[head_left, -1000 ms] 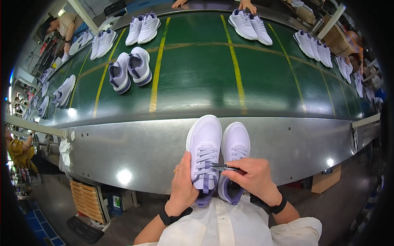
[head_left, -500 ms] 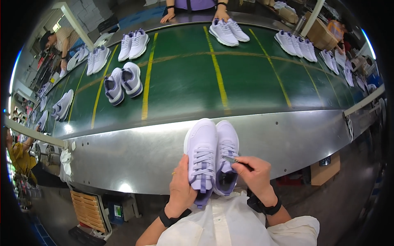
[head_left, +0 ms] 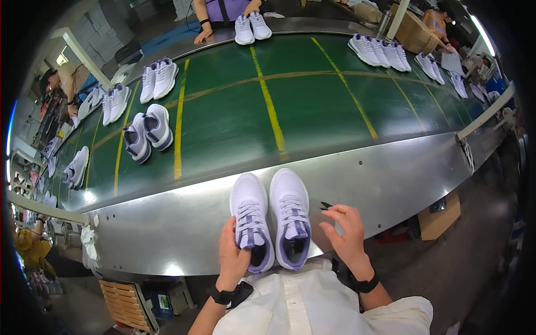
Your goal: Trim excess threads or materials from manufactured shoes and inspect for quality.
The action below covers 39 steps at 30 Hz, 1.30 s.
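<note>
The pair of white and lilac sneakers (head_left: 272, 218) lies side by side on the steel desk (head_left: 391, 178) just in front of me, toes toward the green conveyor belt (head_left: 234, 117). My left hand (head_left: 231, 258) is closed around the heel side of the left shoe, and my right hand (head_left: 347, 230) is loosely open beside the right shoe, fingertips next to small black snips (head_left: 325, 205). I judge the shoes light, with soft uppers and stiffer soles, so the heel or sole edge is best for holding.
</note>
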### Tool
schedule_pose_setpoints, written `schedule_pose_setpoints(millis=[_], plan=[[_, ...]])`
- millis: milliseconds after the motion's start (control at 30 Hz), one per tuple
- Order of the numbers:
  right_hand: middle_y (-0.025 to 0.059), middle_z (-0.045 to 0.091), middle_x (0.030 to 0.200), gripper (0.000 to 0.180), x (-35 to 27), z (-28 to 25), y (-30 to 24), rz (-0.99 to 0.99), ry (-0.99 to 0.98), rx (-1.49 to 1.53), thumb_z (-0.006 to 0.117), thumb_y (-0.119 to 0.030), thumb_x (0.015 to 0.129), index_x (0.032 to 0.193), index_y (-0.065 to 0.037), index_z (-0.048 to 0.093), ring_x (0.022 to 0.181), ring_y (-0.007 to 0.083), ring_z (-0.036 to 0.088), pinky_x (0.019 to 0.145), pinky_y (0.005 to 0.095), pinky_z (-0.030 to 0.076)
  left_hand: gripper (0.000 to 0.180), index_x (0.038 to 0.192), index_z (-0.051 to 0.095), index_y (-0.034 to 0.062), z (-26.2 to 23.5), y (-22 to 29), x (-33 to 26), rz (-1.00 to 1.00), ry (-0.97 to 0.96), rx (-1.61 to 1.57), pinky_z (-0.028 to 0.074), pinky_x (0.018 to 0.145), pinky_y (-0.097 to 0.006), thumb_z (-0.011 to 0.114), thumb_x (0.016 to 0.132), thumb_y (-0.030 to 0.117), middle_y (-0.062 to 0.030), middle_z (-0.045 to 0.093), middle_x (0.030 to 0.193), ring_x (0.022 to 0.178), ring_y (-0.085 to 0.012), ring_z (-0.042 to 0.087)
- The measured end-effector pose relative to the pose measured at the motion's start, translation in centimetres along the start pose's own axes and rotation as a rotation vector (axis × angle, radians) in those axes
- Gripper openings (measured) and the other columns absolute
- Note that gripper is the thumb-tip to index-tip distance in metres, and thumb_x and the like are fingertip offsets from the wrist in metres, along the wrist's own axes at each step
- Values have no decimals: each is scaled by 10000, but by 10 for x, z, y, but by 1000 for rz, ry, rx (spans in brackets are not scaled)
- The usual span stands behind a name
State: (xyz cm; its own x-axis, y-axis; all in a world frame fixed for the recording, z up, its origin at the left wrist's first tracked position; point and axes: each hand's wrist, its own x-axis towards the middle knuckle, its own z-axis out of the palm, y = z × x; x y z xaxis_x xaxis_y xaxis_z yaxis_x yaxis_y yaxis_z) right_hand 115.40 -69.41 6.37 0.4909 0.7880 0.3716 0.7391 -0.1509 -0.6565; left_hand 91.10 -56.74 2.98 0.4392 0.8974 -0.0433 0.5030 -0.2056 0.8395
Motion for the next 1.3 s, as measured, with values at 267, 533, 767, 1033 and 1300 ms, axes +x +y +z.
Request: schedule_pose_setpoints(millis=[267, 533, 767, 1033, 1300], plan=[[81, 609, 903, 134, 1, 19, -20, -110, -66, 229, 747, -60, 741, 870, -49, 715, 766, 217, 576, 628, 307, 471, 539, 1340, 424, -7, 10, 5, 6, 9, 13, -92, 378, 1015, -398, 592, 839, 103, -204, 510, 1293, 1179, -346, 502], [123, 628, 1026, 236, 1, 14, -15, 21, -54, 305, 694, -71, 782, 1015, -34, 676, 890, 268, 615, 754, 333, 506, 545, 1335, 432, -7, 11, 8, 18, 73, -11, -129, 375, 1019, -397, 600, 826, 89, -207, 515, 1279, 1183, -341, 497], [100, 664, 1091, 237, -17, 48, 0, -69, -37, 228, 659, -116, 851, 1082, -66, 666, 975, 275, 637, 843, 340, 519, 401, 1201, 548, 3, 1, 6, 7, 391, 108, 119, 416, 928, -419, 599, 817, 105, -201, 565, 1209, 1124, -353, 527], [91, 647, 1160, 282, -30, 63, 4, -68, 87, 275, 593, -179, 921, 1180, -73, 619, 1031, 279, 618, 864, 350, 506, 473, 1222, 576, 10, -3, 19, 10, 520, 27, 127, 409, 992, -437, 560, 750, 2, -187, 592, 1208, 1136, -361, 532], [100, 638, 1181, 308, -34, 72, 15, 0, 114, 219, 565, -236, 944, 1211, -87, 603, 1033, 290, 620, 860, 364, 513, 293, 1124, 597, -41, 12, 58, 21, 690, -159, 378, 363, 1033, -465, 588, 861, 88, -252, 580, 1149, 1141, -408, 505]])
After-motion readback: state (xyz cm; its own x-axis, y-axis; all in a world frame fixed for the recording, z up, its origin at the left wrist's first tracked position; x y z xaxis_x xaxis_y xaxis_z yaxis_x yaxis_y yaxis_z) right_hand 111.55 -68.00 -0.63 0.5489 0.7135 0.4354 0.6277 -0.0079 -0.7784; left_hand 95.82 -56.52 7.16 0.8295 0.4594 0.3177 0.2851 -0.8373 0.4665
